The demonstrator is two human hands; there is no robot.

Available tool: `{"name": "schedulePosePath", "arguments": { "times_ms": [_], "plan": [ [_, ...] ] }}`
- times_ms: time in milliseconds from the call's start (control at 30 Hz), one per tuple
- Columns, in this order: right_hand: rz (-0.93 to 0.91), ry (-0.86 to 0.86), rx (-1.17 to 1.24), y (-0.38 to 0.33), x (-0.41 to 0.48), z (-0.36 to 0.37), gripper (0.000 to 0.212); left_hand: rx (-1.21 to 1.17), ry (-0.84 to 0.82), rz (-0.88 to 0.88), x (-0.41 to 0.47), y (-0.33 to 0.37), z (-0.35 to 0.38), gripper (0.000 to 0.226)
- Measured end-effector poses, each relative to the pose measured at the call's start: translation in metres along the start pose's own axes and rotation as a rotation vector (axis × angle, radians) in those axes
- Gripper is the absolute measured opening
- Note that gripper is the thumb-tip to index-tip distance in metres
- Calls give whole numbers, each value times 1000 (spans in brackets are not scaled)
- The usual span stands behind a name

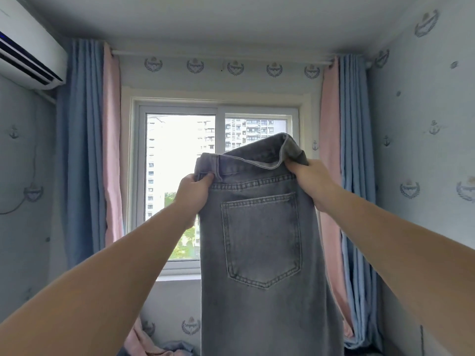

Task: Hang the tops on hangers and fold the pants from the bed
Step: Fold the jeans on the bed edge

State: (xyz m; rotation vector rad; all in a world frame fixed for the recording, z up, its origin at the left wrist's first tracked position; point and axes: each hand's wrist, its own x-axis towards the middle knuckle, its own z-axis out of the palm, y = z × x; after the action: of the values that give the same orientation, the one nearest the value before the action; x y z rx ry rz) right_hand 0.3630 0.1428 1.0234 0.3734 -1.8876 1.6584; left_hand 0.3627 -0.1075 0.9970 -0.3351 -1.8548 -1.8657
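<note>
Item 1, grey jeans [257, 317]: centre of the frame, held up in the air in front of the window. They hang straight down and run out past the lower edge. We see the rear side, with one back pocket [261, 240] facing us. The waistband [246, 168] sits at mid-height, its right end raised and folded over.

Item 2, left hand [194, 191]: left of centre, fingers curled round the left end of the waistband, gripping it.

Item 3, right hand [309, 181]: right of centre and a little higher, clenched on a bunch of the waistband's right end.

Item 4, window [180, 150]: centre background, white frame, two panes, with tower blocks and green trees beyond.

Item 5, left curtain [82, 150] and right curtain [352, 163]: blue with a pink inner strip, both drawn back, hung from a white rod [221, 56] near the ceiling.

Item 6, air conditioner [25, 52]: upper left corner, white, wall-mounted.

Item 7, wallpaper [424, 111]: pale blue, printed with anchors and wreath crests.

Item 8, loose cloth [154, 348]: bottom edge, left of centre, pink and blue. We cannot tell which garments these are.
</note>
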Motion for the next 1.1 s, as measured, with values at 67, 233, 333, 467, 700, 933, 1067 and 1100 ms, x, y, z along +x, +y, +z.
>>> {"name": "schedulePosePath", "arguments": {
  "times_ms": [67, 233, 333, 467, 700, 933, 1067, 1100],
  "plan": [
    [6, 21, -8, -8, -10, 13, 27, -15, 17, -15, -3, -2, -12, 30],
    [5, 71, -77, -26, -37, 38, 29, -28, 34, -16, -7, -2, -43, 34],
    [13, 99, -114, -42, -57, 47, 28, -24, 23, -10, -18, 8, -62, 35],
    [14, 113, -143, -68, -91, 54, 31, -22, 24, 29, -46, 29, -86, 33],
    [-26, 123, -159, -133, -181, 51, 28, -15, 37, 47, -125, 80, -127, 33],
    [4, 96, -127, -180, -283, 41, 24, 3, 40, 40, -226, 114, -166, 27],
    [61, 81, -106, -202, -329, 36, 19, 24, 20, 45, -275, 125, -185, 20],
    [72, 81, -112, -207, -337, 35, 19, 31, 12, 49, -285, 128, -190, 20]
  ]
}}
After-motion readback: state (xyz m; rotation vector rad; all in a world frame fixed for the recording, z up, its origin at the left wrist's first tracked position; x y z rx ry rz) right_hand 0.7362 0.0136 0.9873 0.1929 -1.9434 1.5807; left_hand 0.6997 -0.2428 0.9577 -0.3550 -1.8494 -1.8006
